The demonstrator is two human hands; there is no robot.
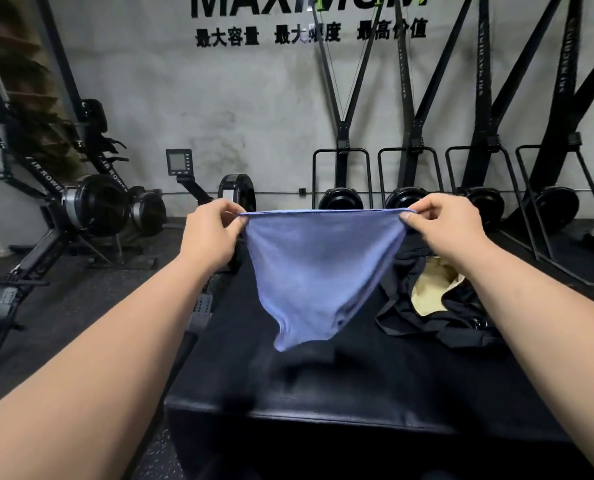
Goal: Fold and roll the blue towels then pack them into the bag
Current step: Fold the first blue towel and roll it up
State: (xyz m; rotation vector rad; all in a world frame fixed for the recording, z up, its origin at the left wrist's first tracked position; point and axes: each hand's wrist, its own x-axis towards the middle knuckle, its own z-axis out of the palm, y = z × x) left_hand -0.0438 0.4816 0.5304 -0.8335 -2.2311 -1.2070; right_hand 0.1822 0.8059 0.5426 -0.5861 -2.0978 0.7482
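**Blue towel held up by two corners over the bench**

Blue towel [318, 268] hangs in the air, top edge stretched taut between both hands, lower part sagging to a loose point just above the black padded bench [323, 386]. Left hand [209, 233] pinches the top left corner between thumb and fingers; right hand [451, 225] pinches the top right corner the same way (other fingers curled in). Black bag [437, 306] lies open on the bench to the right of the towel, pale yellow lining [430, 289] showing, straps spread on the bench top. Rowing machines [91, 209] stand on the floor to the left; ski machines [409, 140] line the grey wall behind.
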